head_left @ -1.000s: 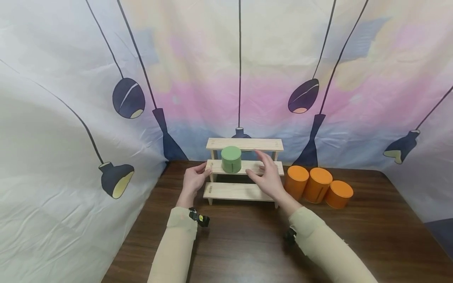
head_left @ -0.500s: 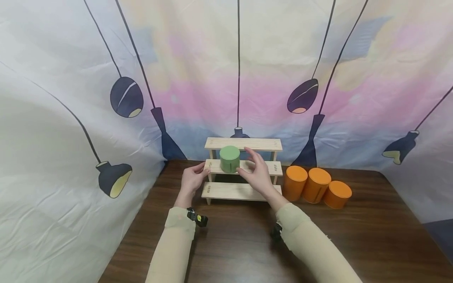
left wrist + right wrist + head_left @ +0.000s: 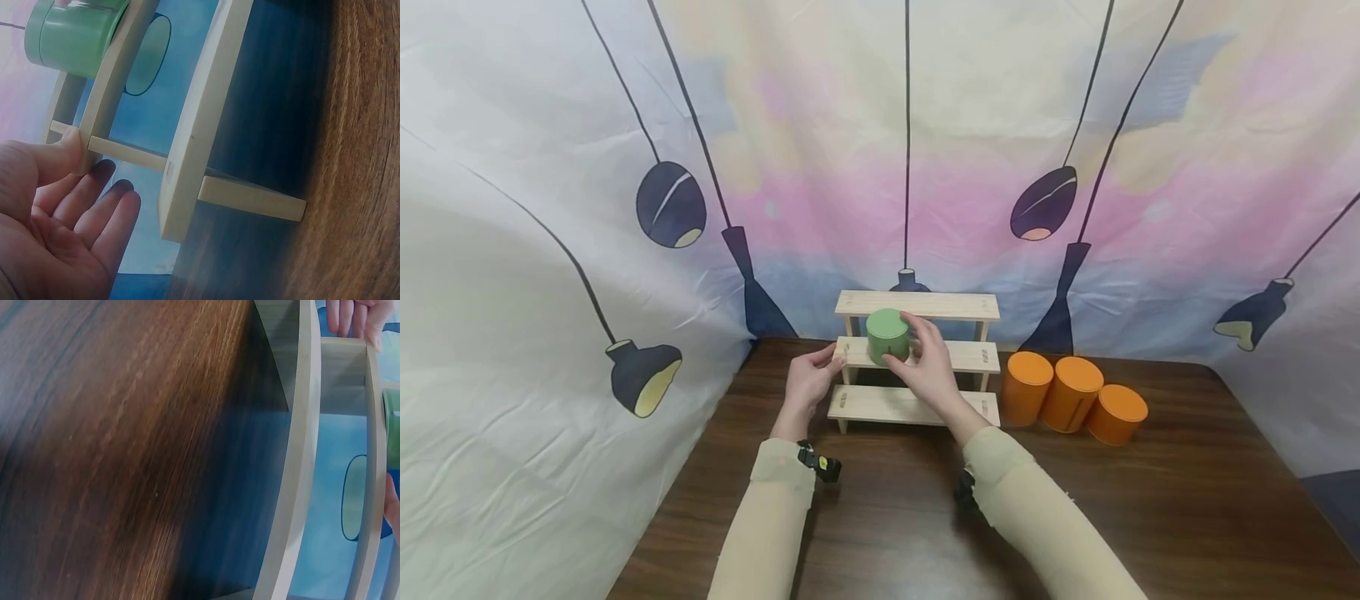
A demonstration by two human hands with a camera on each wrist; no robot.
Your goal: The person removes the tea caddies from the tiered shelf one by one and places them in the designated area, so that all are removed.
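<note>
A pale wooden three-step shelf [image 3: 880, 405] stands at the back of the table, and a green round tin [image 3: 887, 333] sits upright on its middle step. My left hand [image 3: 808, 383] pinches the left end of that step; in the left wrist view the thumb of the left hand [image 3: 56, 206] lies on top, with fingers below. My right hand [image 3: 928, 367] holds the tin from the right, thumb at its front and fingers behind its right side. The right wrist view catches just a bit of the tin [image 3: 394, 434] and part of my right hand [image 3: 394, 512].
Three orange round tins [image 3: 1027, 390], two tall and one short, stand close together right of the shelf on the dark wood table [image 3: 895, 517]. A printed cloth [image 3: 970, 208] hangs behind the table and along its sides.
My right hand has moved left, from apart from the green tin to holding its right side. My left hand keeps its place at the shelf's left end.
</note>
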